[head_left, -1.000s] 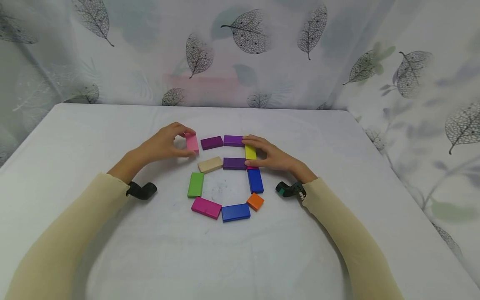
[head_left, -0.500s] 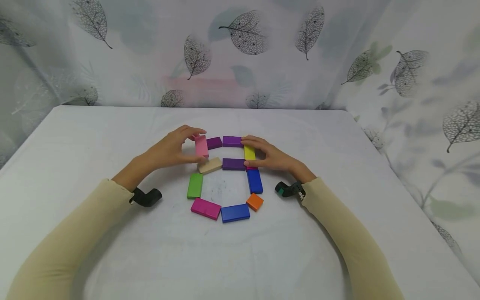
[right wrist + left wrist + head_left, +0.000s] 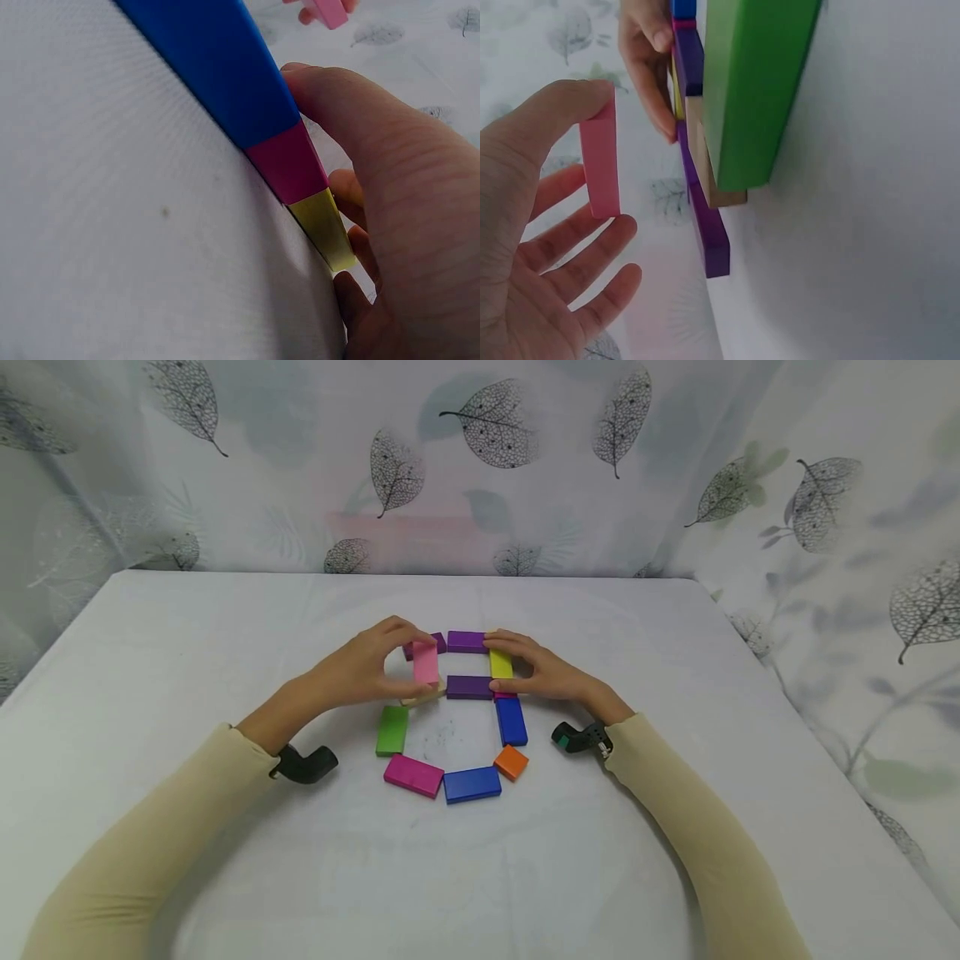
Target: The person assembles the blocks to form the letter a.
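My left hand (image 3: 363, 664) pinches a pink block (image 3: 426, 663) between thumb and fingertips. In the left wrist view the pink block (image 3: 602, 161) is held up off the table, apart from the row. From the head it overlaps a dark purple block (image 3: 439, 643) and the beige block (image 3: 425, 695). My right hand (image 3: 543, 668) spans the yellow block (image 3: 500, 664), fingers at its far end and thumb at the near end, beside a mostly hidden magenta block (image 3: 292, 165). Two purple blocks, the far one (image 3: 466, 642) and the near one (image 3: 469, 687), lie left of the yellow block.
Further blocks outline a lower loop: green (image 3: 392, 731), magenta (image 3: 414, 776), blue (image 3: 472, 785), small orange (image 3: 512, 762) and a second blue block (image 3: 512, 720). They lie on a white-covered table (image 3: 480, 877). A leaf-patterned curtain (image 3: 300, 460) hangs behind it.
My left hand has carried the pink block rightward and slightly nearer, from left of the dark purple block to in front of it. My right hand stays at the yellow block.
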Tool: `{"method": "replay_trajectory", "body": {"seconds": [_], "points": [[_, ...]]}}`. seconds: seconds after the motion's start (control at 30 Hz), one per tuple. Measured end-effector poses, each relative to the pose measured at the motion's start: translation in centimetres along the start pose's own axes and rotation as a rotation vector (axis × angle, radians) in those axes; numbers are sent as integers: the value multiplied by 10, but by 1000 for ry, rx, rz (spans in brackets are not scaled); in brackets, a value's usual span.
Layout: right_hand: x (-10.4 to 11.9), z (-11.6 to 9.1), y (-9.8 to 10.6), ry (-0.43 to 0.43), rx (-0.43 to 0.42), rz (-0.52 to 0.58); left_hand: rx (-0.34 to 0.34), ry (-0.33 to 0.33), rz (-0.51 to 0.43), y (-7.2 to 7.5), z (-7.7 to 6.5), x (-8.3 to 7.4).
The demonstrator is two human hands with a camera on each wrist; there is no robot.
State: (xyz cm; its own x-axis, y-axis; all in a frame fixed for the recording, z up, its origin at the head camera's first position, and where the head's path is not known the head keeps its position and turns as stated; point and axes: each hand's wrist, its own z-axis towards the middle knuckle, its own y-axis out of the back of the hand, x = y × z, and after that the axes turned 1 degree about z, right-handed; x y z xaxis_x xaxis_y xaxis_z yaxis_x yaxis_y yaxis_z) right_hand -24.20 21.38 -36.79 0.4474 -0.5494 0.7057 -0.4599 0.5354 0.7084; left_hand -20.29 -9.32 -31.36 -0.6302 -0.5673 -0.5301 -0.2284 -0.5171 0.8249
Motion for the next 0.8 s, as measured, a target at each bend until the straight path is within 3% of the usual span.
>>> {"method": "replay_trajectory", "body": {"seconds": [0.23, 0.8], "points": [[0, 1, 0, -12, -6, -8, 19, -9, 6, -4, -2, -15], [3, 0, 0, -27, 1, 1, 26, -185, 55, -19, -10, -55]]}}
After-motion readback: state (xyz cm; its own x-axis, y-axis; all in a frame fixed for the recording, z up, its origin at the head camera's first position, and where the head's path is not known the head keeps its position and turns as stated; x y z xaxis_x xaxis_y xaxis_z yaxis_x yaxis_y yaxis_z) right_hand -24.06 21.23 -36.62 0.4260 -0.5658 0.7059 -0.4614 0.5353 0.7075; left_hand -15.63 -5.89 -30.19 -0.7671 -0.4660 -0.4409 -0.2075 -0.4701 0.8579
